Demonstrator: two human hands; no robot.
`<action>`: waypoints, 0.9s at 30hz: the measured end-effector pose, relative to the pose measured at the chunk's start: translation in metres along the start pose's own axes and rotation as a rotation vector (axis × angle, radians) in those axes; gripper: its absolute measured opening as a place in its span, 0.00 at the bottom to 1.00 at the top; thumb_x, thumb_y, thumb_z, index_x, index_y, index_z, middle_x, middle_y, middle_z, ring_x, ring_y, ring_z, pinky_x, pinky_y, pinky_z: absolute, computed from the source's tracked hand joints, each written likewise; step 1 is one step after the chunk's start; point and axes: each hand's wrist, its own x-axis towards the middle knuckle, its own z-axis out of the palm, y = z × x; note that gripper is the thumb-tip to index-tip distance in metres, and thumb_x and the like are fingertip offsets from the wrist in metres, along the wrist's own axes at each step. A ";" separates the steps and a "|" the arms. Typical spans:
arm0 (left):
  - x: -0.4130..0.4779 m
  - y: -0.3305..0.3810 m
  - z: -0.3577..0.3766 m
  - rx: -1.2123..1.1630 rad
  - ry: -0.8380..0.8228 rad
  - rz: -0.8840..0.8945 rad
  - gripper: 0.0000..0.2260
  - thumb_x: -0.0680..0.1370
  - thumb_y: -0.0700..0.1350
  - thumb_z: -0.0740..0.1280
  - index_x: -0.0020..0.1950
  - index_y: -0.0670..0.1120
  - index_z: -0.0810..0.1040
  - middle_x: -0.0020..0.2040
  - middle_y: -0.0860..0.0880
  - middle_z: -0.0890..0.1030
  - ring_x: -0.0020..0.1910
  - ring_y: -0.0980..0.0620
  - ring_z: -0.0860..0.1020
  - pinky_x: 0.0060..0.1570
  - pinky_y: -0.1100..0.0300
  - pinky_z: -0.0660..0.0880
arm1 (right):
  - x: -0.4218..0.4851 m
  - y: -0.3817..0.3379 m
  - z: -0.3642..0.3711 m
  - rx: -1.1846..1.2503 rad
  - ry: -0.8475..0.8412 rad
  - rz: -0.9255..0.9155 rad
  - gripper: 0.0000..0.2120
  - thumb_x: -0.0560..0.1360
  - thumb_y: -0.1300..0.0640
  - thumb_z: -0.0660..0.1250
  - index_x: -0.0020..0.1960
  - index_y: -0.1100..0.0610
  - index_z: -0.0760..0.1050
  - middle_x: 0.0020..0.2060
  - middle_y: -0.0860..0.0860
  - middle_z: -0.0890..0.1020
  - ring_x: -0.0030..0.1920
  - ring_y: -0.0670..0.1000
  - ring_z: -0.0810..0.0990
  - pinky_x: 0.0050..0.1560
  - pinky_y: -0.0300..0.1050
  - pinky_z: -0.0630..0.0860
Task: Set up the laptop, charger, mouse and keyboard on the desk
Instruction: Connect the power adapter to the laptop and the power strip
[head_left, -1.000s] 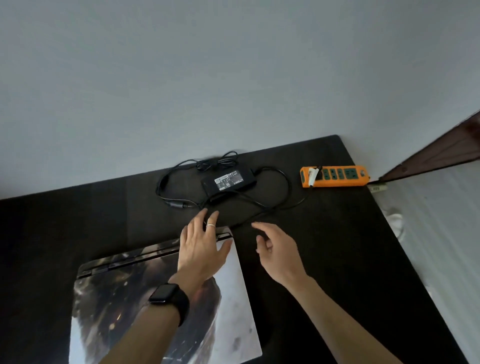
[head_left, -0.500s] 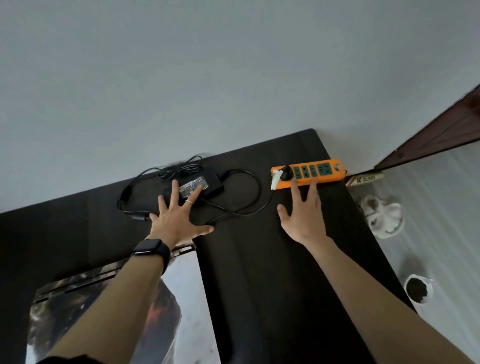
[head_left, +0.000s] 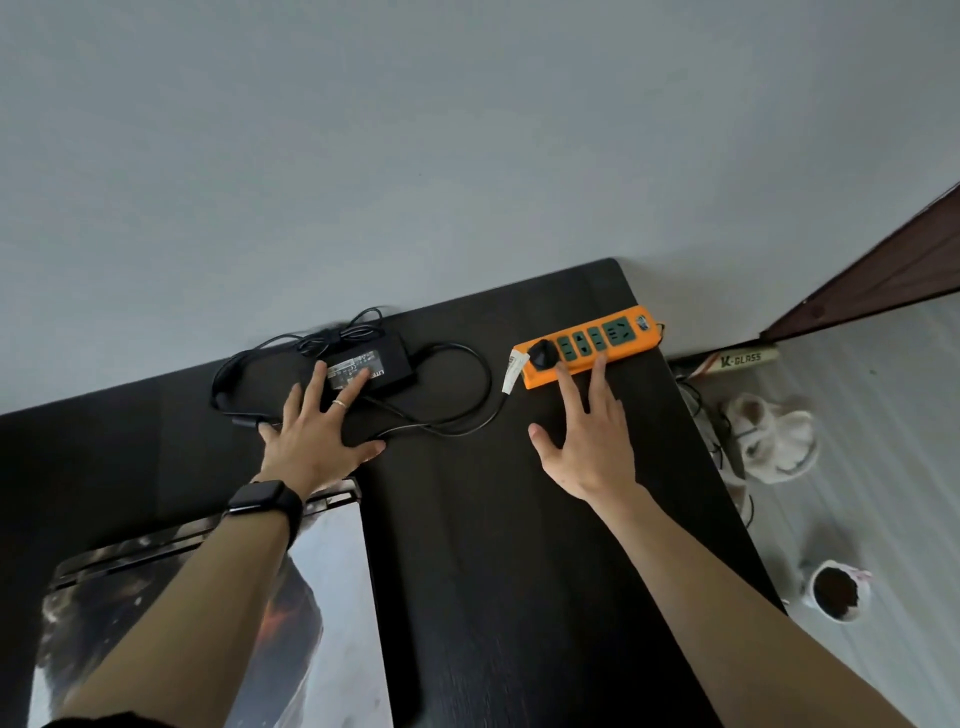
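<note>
Now two hands (head_left: 317, 441) (head_left: 587, 447) (both spread), one charger (head_left: 371, 364), one power strip (head_left: 592, 345), one laptop (head_left: 332, 597)

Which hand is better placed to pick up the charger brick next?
Left. The left hand is spread open with its fingertips already on the charger brick, while the right hand rests open at the orange power strip, well off to the side.

An orange power strip (head_left: 589, 345) with green sockets is lying at the far right corner of the black table (head_left: 519, 545). The black charger (head_left: 370, 361) is showing a grey label. The laptop (head_left: 332, 597) lid is displaying a mottled grey, brown and orange pattern.
</note>
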 end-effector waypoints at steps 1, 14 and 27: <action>-0.002 0.003 0.001 -0.017 0.002 -0.030 0.43 0.70 0.68 0.68 0.74 0.73 0.41 0.80 0.56 0.38 0.79 0.44 0.43 0.67 0.27 0.57 | 0.000 -0.002 -0.001 -0.022 -0.017 -0.004 0.44 0.75 0.34 0.63 0.80 0.43 0.42 0.81 0.58 0.40 0.80 0.62 0.53 0.76 0.61 0.58; -0.119 -0.019 0.031 -0.317 0.163 -0.172 0.33 0.76 0.63 0.63 0.79 0.61 0.54 0.81 0.49 0.51 0.79 0.47 0.52 0.76 0.44 0.54 | -0.084 -0.043 0.011 -0.027 -0.177 0.053 0.37 0.79 0.42 0.61 0.82 0.51 0.50 0.81 0.56 0.47 0.81 0.59 0.43 0.78 0.64 0.53; -0.334 -0.175 0.104 -0.591 0.033 -0.872 0.40 0.69 0.68 0.69 0.76 0.64 0.55 0.78 0.41 0.53 0.75 0.36 0.57 0.71 0.39 0.61 | -0.274 -0.167 0.050 0.207 -0.486 -0.046 0.47 0.72 0.47 0.75 0.80 0.58 0.52 0.77 0.53 0.62 0.75 0.55 0.63 0.73 0.47 0.67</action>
